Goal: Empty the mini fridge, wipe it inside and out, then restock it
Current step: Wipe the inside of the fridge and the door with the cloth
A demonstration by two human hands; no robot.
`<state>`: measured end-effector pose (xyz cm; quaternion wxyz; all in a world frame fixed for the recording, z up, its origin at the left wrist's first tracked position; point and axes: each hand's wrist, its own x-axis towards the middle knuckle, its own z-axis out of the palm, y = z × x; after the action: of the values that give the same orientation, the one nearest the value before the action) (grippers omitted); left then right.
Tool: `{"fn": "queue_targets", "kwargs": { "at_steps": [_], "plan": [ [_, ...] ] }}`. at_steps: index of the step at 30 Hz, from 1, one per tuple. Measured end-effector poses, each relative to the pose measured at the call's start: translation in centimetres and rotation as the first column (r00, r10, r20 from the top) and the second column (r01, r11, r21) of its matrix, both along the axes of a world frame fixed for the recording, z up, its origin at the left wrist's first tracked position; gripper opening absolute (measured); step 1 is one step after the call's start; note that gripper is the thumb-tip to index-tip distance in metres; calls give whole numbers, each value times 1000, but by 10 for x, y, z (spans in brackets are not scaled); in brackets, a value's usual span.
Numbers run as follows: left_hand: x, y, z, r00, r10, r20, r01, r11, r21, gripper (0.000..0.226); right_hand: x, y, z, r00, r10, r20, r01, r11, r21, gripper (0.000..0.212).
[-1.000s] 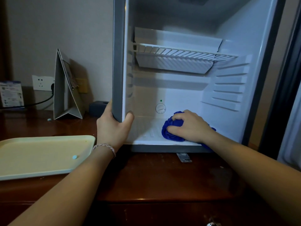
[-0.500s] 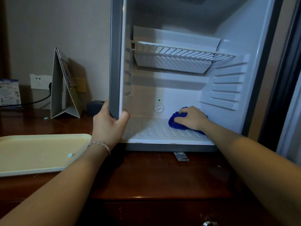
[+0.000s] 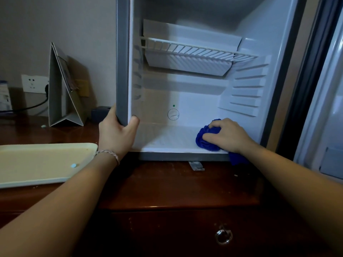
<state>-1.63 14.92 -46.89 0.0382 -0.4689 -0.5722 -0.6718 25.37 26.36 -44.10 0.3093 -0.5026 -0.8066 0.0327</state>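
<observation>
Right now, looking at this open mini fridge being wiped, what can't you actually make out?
Head view only:
- Fridge ceiling: cut off by the top edge of the mini fridge.
- Part of the blue cloth: hidden under the right hand.
- Thermostat dial markings: too small.
- Fridge door shelves: cut off at the right edge.
- Blue-and-white box: cut by the left edge, print blurred.
- Left hand fingers: behind the fridge's side.

So the right hand [image 3: 227,135] dragged the blue cloth [image 3: 207,139] from the back of the fridge floor [image 3: 172,140] out to the front right corner, and a bit of cloth ended up hanging over the front lip.
</observation>
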Motion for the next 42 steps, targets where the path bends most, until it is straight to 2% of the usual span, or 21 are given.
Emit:
{"fn": "queue_targets", "kwargs": {
  "at_steps": [3, 11, 20, 27, 33, 37, 42],
  "plan": [
    [-2, 2, -1, 1000, -7, -8, 7, 1000, 6, 20, -9, 33, 3, 998, -56, 23, 56, 998, -4, 19],
    [-7, 9, -3, 999, -16, -31, 17, 999, 34, 30, -28, 90, 6, 996, -49, 75, 51, 998, -24, 28],
    [-2, 1, 1, 999, -26, -34, 26, 1000, 14, 34, -9, 46, 1, 994, -82, 68, 82, 997, 2, 27],
    [2, -2, 3, 1000, 2, 17, -2, 1000, -3, 31, 19, -7, -6, 999, -37, 21, 36, 999, 16, 15],
    [3, 2, 3, 999, -1, 32, 1, 1000, 4, 35, 10, 13, 1, 999, -18, 46, 20, 999, -28, 18],
    [1, 2, 1, 999, 3, 38, -3, 1000, 6, 23, -4, 38, 5, 999, -26, 45, 29, 998, -58, 19],
    [0, 4, 2, 999, 22, 36, -22, 1000, 12, 22, -24, 73, 6, 995, -57, 87, 62, 996, -60, 33]
  ]
}}
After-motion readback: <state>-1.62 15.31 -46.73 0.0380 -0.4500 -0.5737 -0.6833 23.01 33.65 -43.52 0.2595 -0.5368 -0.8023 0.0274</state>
